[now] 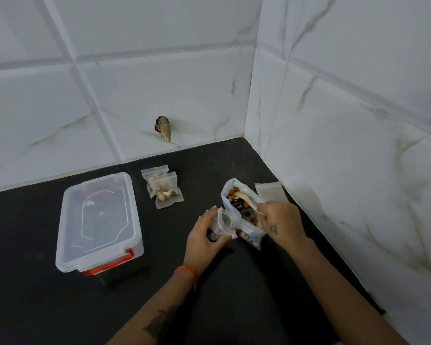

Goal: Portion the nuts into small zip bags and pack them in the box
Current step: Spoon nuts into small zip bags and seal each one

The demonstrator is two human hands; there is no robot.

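The job looks partway through. Two filled zip bags (165, 188) lie overlapping on the black table (47, 307), beyond the left hand and well clear of it; both show mixed nuts through the plastic and appear closed, though the seals are too small to confirm. They are not yet in the box (98, 221), which sits further out to the left of the left hand with its clear lid on and red latches at the near end. Whether it already holds any bags I cannot tell; something dark shows through the lid but it is unclear.

The left hand (204, 239) grips a small empty zip bag (223, 223), fingers and thumb curled round it so the mouth stands open, right beside the big bag of nuts (241, 210). The right hand (281, 221) pinches a pale wooden spoon (246, 199) whose bowl is down among the nuts in the big bag's open mouth. So the third portion seems to be at the scooping stage, with nothing yet in this bag.

Just beyond the right hand, toward the wall corner, at least one more flat empty bag (269, 192) waits. Left to do, by my reading: fill and seal this bag, fill any remaining ones, open the box and pack them all.
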